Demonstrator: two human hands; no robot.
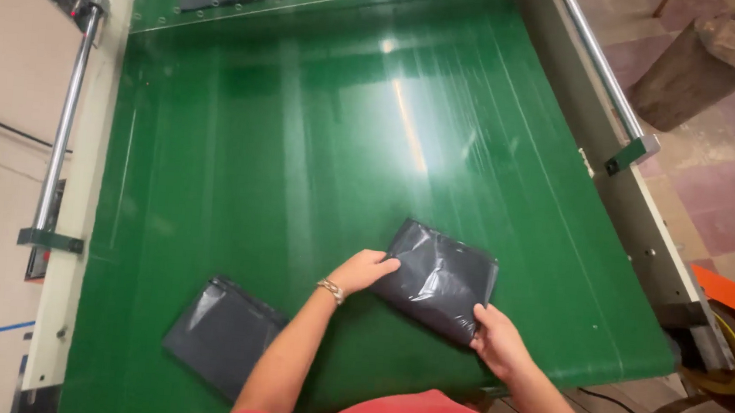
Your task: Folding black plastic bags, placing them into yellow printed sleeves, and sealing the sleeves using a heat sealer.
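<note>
green belt (303, 140), both hands gripping dark bag (436, 277)

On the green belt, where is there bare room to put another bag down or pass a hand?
The green conveyor belt is bare from the dark folded plastic bag, held by the left hand and right hand, up to the far machine edge, between both side rails. The near edge is crowded: a second dark flat bag lies beside the left forearm.
</note>
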